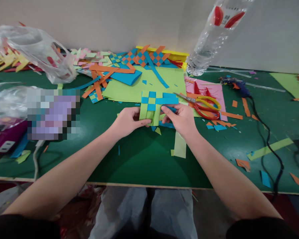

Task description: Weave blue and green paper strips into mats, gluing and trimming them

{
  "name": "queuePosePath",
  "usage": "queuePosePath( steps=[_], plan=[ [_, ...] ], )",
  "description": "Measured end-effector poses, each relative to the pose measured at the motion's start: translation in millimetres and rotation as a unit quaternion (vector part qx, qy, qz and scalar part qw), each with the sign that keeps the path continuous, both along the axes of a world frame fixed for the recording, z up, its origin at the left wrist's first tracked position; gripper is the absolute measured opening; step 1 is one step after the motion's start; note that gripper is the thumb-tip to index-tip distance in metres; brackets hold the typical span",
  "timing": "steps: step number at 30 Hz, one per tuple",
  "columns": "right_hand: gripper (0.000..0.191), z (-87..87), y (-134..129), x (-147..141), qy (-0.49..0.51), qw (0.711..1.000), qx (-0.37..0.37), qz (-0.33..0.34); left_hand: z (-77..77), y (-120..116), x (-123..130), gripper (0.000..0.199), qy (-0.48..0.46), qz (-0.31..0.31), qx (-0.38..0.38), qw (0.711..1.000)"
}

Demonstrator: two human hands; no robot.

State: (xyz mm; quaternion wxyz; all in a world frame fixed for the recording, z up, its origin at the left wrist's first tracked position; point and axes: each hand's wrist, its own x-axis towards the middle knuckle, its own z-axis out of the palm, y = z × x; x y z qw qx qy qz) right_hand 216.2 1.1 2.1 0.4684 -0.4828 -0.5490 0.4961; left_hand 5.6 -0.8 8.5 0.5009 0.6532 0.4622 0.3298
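A woven piece of green and blue paper strips (151, 101) is held above the green table between my two hands. Its upper part is a checker weave, with green strip ends hanging down and blue ends pointing right. My left hand (127, 122) pinches the green ends at the lower left, thumb in front. My right hand (180, 119) closes on the right side, its thumb and fingers at the blue strip ends. The fingertips behind the paper are partly hidden. Just right of the weave lie scissors (206, 105) with yellow and red handles. Behind it are green paper sheets (129, 89).
Finished-looking orange and blue weaves (142, 59) lie at the back. A clear water bottle (209, 39) stands tilted in view, back right. A glue gun (236, 88) trails a black cord (269, 142). On the left are a plastic bag (47, 59) and a pixelated area. Paper scraps (243, 164) litter the table.
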Motion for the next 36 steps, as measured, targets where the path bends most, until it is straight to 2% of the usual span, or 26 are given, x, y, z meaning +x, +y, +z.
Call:
queuePosePath(
  steps=[9, 13, 15, 18, 20, 23, 26, 28, 31, 33, 36],
  plan=[
    [0.044, 1.8, 1.1, 0.8, 0.012, 0.999, 0.015, -0.030, 7.7, -2.8, 0.3, 0.033, -0.047, 0.011, -0.089, 0.995],
    [0.045, -2.7, 7.6, 4.5, -0.006, 0.995, 0.019, -0.101, 7.9, -1.1, -0.9, 0.035, -0.099, 0.034, -0.142, 0.984],
    [0.040, -4.2, 9.9, 6.7, -0.033, 0.987, 0.065, -0.142, 7.5, -0.4, -1.3, 0.035, -0.120, 0.050, -0.166, 0.977],
    [0.028, -1.7, 8.1, 8.4, -0.092, 0.962, 0.183, -0.180, 7.7, -0.6, -1.2, 0.035, -0.137, 0.070, -0.185, 0.970],
    [0.023, 3.1, 3.2, 7.5, -0.143, 0.938, 0.268, -0.167, 8.4, -1.1, -0.6, 0.034, -0.143, 0.076, -0.190, 0.968],
    [0.028, 10.2, -6.3, 3.1, -0.233, 0.897, 0.367, -0.084, 9.5, -1.4, 0.7, 0.034, -0.159, 0.075, -0.195, 0.965],
    [0.032, 12.2, -12.6, -2.7, -0.313, 0.855, 0.413, -0.017, 9.9, -1.4, 1.7, 0.034, -0.176, 0.059, -0.191, 0.964],
    [0.026, 11.0, -13.5, -5.0, -0.336, 0.845, 0.417, 0.005, 10.1, -1.8, 2.0, 0.033, -0.176, 0.047, -0.193, 0.964],
    [0.005, 9.5, -11.4, -5.0, -0.326, 0.851, 0.411, -0.011, 11.4, -2.8, 1.6, 0.034, -0.166, 0.036, -0.211, 0.963],
    [0.008, 10.5, -9.7, -3.2, -0.286, 0.868, 0.402, -0.054, 13.3, -3.1, 0.6, 0.036, -0.173, 0.054, -0.200, 0.963],
    [0.015, 13.8, -8.9, -0.2, -0.209, 0.910, 0.343, -0.103, 15.7, -1.8, -1.5, 0.042, -0.192, 0.116, -0.128, 0.966]
  ],
)
